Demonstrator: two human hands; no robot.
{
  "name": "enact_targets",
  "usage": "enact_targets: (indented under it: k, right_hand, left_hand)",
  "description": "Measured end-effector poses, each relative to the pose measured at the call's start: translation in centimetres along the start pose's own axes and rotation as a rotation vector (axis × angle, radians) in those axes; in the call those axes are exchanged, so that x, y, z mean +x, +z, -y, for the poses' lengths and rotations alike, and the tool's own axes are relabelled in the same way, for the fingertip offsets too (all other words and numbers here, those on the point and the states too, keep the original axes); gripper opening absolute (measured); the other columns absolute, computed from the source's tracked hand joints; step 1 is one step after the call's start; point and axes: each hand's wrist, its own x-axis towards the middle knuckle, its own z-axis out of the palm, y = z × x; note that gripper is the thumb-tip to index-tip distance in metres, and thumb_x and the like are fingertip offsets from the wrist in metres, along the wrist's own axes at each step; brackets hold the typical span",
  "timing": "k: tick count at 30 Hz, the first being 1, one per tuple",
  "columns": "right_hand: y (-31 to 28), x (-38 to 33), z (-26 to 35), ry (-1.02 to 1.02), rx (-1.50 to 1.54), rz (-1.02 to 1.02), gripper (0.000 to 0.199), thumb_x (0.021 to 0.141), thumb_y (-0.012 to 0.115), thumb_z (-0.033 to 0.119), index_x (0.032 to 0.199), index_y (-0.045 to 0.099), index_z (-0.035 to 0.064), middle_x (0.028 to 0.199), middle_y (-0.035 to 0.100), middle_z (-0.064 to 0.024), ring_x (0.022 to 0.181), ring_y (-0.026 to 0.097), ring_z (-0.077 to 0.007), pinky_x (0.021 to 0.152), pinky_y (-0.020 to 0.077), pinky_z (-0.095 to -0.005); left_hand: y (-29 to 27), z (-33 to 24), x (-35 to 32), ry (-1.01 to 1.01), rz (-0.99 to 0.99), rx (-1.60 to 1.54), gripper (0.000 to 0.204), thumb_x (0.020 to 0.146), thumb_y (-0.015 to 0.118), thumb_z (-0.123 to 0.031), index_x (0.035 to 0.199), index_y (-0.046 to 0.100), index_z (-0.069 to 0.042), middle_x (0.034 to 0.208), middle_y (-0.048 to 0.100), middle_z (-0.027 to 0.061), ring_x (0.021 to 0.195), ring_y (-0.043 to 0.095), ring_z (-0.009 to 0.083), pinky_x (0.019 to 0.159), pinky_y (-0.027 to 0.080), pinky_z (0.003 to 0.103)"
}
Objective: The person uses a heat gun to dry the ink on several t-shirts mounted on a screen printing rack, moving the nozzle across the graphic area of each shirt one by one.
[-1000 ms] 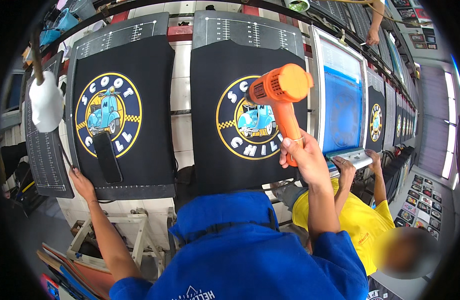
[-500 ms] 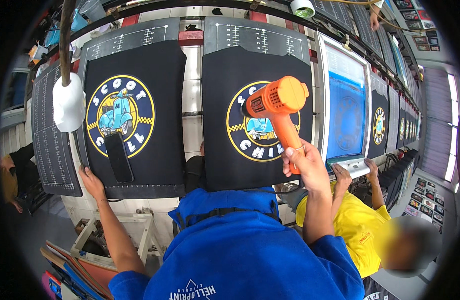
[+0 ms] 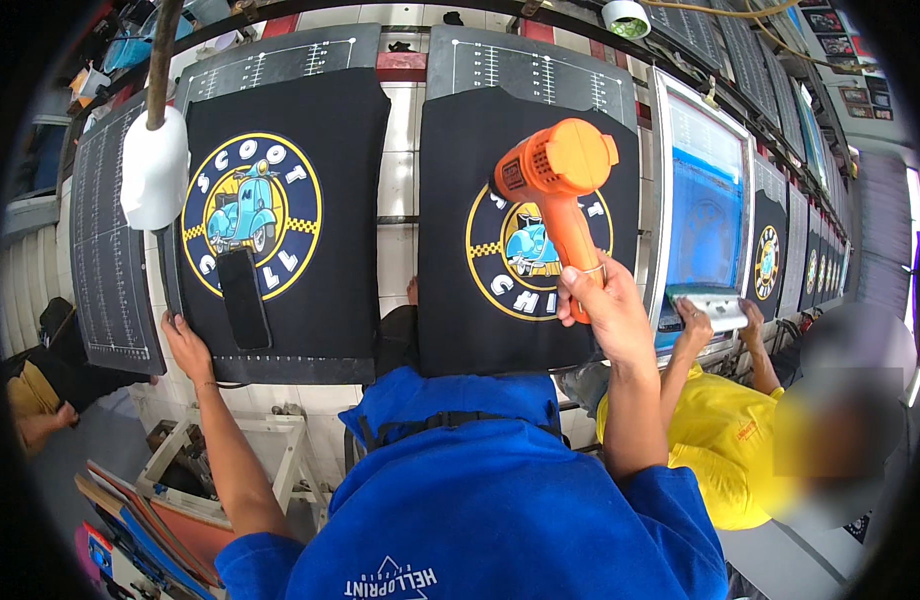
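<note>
My right hand [image 3: 610, 310] is closed round the handle of an orange heat gun [image 3: 570, 165], its nozzle turned left above a black T-shirt [image 3: 530, 345]. That shirt lies on a flat printing board [image 3: 540, 75] and bears a round scooter print [image 3: 525, 250], partly covered by the gun. My left hand [image 3: 188, 350] rests with outstretched fingers at the lower left edge of a second black T-shirt [image 3: 350, 200] on its own board [image 3: 320, 60]. A dark smartphone [image 3: 244, 300] lies over the lower part of this shirt's matching scooter print [image 3: 252, 205].
On the right, a co-worker in a yellow shirt [image 3: 710, 440] holds a squeegee [image 3: 715, 308] on a blue screen frame [image 3: 705, 225]. A white-wrapped object on a rod [image 3: 155, 175] hangs at the left, near another grey board [image 3: 110, 250]. More shirts on boards line the right.
The view has shifted slightly. My right hand still holds the heat gun, now a little farther up over the shirt. The co-worker's squeegee has moved up from the frame's near end.
</note>
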Motion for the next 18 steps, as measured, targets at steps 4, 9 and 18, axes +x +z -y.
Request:
enact_targets:
  k: [4, 9, 18]
  right_hand:
    - [0.1, 1.0, 0.4, -0.010, 0.005, 0.004, 0.027, 0.095, 0.065, 0.023, 0.109, 0.059, 0.0006, 0.073, 0.058, 0.0006, 0.059, 0.058, -0.0071, 0.052, 0.0474, -0.0208]
    - [0.1, 1.4, 0.7, -0.012, -0.002, 0.018, 0.027, 0.094, 0.066, 0.024, 0.106, 0.059, 0.0006, 0.072, 0.057, 0.0012, 0.059, 0.057, -0.0066, 0.053, 0.0465, -0.0201]
    - [0.1, 1.3, 0.6, -0.008, 0.014, 0.002, 0.031, 0.094, 0.066, 0.026, 0.110, 0.059, 0.0007, 0.073, 0.057, 0.0008, 0.058, 0.057, -0.0064, 0.051, 0.0478, -0.0208]
  left_hand:
    - [-0.2, -0.4, -0.1, -0.013, 0.010, -0.007, 0.053, 0.105, 0.035, -0.042, 0.136, 0.046, -0.001, 0.132, 0.056, 0.0248, 0.121, 0.053, 0.0418, 0.101, 0.040, 0.043]
    - [-0.2, -0.8, -0.1, -0.011, 0.005, -0.009, 0.050, 0.105, 0.037, -0.041, 0.136, 0.046, -0.002, 0.130, 0.056, 0.0252, 0.120, 0.054, 0.0423, 0.100, 0.040, 0.044]
    - [-0.1, -0.4, -0.1, 0.012, -0.018, 0.013, 0.049, 0.105, 0.038, -0.039, 0.133, 0.048, -0.001, 0.128, 0.058, 0.0247, 0.118, 0.055, 0.0423, 0.099, 0.041, 0.044]
